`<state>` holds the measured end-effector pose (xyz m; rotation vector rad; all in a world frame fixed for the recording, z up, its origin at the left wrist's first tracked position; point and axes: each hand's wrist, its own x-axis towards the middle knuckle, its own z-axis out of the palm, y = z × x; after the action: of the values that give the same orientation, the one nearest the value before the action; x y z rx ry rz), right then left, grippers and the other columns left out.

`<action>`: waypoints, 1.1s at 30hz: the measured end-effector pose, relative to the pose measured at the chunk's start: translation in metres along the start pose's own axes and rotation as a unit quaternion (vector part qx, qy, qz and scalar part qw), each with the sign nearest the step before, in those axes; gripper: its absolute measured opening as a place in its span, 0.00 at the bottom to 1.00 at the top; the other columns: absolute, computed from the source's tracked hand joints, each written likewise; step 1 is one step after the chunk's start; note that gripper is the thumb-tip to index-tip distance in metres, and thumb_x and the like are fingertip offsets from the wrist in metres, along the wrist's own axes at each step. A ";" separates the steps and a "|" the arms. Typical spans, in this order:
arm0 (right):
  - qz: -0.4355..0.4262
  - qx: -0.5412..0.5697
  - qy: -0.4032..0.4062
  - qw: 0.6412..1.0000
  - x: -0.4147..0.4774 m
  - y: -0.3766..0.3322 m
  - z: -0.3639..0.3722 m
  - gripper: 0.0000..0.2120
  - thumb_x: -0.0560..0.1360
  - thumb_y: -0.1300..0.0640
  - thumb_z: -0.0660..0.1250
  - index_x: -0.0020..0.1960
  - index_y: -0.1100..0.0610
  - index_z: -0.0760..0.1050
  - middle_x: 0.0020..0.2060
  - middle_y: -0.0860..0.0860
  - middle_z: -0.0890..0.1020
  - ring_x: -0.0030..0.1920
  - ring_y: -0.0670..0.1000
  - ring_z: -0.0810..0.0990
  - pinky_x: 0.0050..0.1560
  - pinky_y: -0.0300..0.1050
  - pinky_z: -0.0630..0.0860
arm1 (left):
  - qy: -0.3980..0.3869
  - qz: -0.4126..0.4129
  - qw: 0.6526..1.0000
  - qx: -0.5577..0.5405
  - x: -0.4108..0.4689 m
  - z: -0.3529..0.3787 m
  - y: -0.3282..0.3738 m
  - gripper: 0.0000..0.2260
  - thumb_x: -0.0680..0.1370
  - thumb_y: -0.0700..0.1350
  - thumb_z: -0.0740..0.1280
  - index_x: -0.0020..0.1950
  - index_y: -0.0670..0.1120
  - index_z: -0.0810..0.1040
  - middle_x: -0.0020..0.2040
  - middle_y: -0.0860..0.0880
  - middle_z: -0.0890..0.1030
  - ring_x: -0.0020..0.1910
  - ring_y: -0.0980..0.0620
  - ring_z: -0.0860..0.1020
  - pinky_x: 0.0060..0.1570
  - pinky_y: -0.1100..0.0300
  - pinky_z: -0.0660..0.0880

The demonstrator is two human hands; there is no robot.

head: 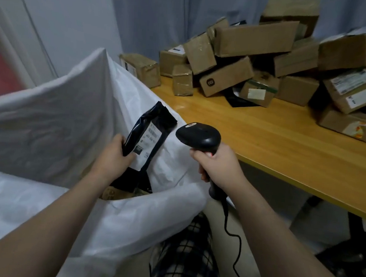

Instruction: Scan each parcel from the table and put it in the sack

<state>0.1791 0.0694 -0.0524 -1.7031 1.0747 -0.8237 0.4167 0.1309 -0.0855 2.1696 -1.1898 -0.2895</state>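
Observation:
My left hand (114,155) grips a black plastic mailer parcel (151,134) with a white shipping label, held upright over the open mouth of the big white sack (57,113). My right hand (219,164) grips the handle of a black barcode scanner (199,137), whose head points left at the parcel's label from just beside it. Inside the sack, below the mailer, some brown and black parcels show. A heap of brown cardboard parcels (268,64) lies on the wooden table (274,135) at the back right.
The scanner's black cable (233,244) hangs down past my checked trousers (183,256). A black mailer (238,100) lies under the boxes. Black table legs (356,230) stand under the table at right. A pale wall and curtain close the back.

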 end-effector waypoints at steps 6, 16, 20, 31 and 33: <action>0.020 -0.009 0.012 1.000 0.000 0.006 -0.002 0.06 0.73 0.55 0.69 0.46 0.56 0.74 0.27 0.52 0.77 0.23 0.45 0.75 0.25 0.39 0.71 | -0.038 -0.005 0.979 0.201 0.007 0.007 -0.012 0.12 0.77 0.46 0.66 0.53 0.42 0.66 0.38 0.47 0.71 0.37 0.45 0.71 0.33 0.54 0.66; 0.018 -0.022 -0.002 1.000 0.030 0.004 0.022 0.05 0.73 0.54 0.69 0.44 0.53 0.74 0.26 0.51 0.77 0.23 0.46 0.75 0.26 0.39 0.73 | -0.046 0.058 0.925 0.374 0.080 0.010 -0.005 0.12 0.78 0.35 0.60 0.60 0.43 0.71 0.56 0.41 0.72 0.52 0.40 0.76 0.42 0.52 0.72; 0.023 -0.032 -0.015 0.999 0.052 0.004 0.041 0.06 0.73 0.54 0.70 0.45 0.53 0.74 0.26 0.49 0.77 0.23 0.45 0.75 0.26 0.38 0.73 | -0.082 0.085 0.901 0.418 0.108 0.028 -0.011 0.13 0.79 0.36 0.57 0.63 0.43 0.73 0.61 0.42 0.70 0.57 0.42 0.73 0.45 0.53 0.71; 0.053 -0.024 -0.014 0.998 0.089 0.019 0.054 0.05 0.73 0.54 0.70 0.45 0.54 0.74 0.27 0.51 0.77 0.24 0.46 0.76 0.27 0.41 0.74 | -0.081 0.088 0.912 0.392 0.129 0.053 -0.065 0.14 0.81 0.52 0.61 0.60 0.46 0.77 0.59 0.43 0.76 0.59 0.41 0.73 0.54 0.53 0.70; 0.057 -0.019 0.002 0.998 0.090 0.021 0.048 0.05 0.73 0.55 0.70 0.45 0.54 0.75 0.27 0.51 0.77 0.24 0.46 0.76 0.27 0.41 0.75 | -0.011 0.174 0.927 0.330 0.123 0.049 -0.040 0.10 0.77 0.48 0.66 0.48 0.42 0.80 0.47 0.41 0.78 0.47 0.39 0.78 0.43 0.51 0.73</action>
<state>0.2501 -0.0003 -0.0829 -1.6556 1.1851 -0.7390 0.4902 0.0242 -0.1353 2.4263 -1.8514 0.2895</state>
